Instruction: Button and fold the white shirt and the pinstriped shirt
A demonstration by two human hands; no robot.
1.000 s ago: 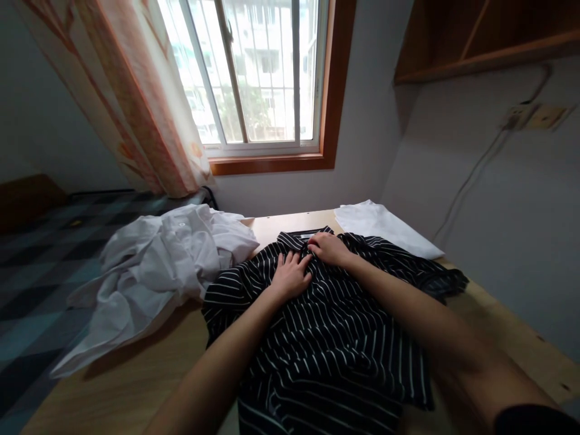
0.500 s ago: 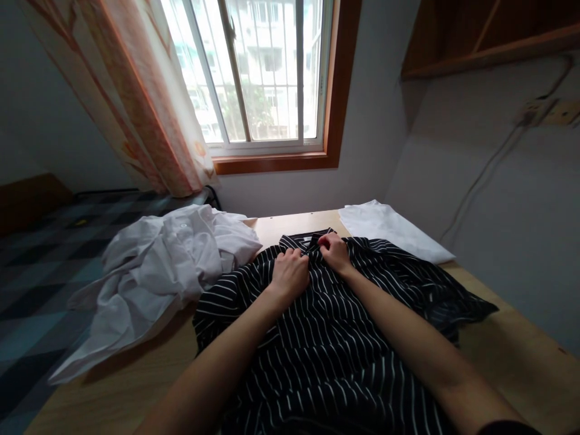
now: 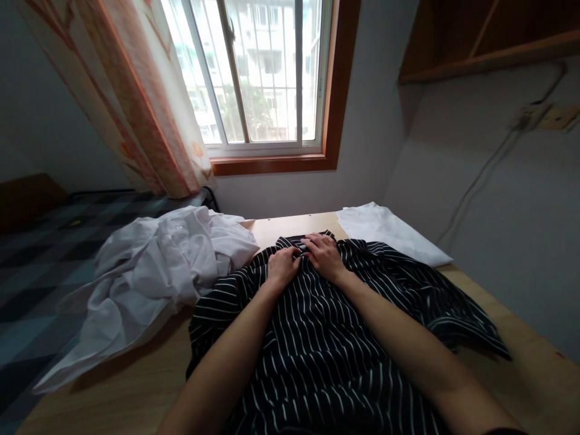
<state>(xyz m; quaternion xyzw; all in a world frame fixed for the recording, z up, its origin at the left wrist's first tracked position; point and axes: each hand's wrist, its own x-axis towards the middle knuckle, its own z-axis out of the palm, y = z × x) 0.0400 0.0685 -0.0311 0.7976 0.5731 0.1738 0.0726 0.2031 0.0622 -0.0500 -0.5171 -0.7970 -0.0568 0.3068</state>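
A black shirt with thin white stripes (image 3: 326,344) lies spread over the wooden table (image 3: 127,386), its collar at the far end. My left hand (image 3: 281,266) rests just below the collar with its fingers curled, pinching the striped fabric. My right hand (image 3: 322,254) lies beside it on the collar area, fingers stretched and pressed onto the cloth. The two hands almost touch.
A crumpled white garment (image 3: 149,272) is heaped on the table's left side. A flat folded white cloth (image 3: 389,232) lies at the far right corner. A window with a curtain (image 3: 131,96) is behind; a wall runs along the right, a bed to the left.
Both hands stayed at the collar. The left hand went from flat to curled; the right hand's fingers have spread out again. The shirt's right side has spread further across the table.
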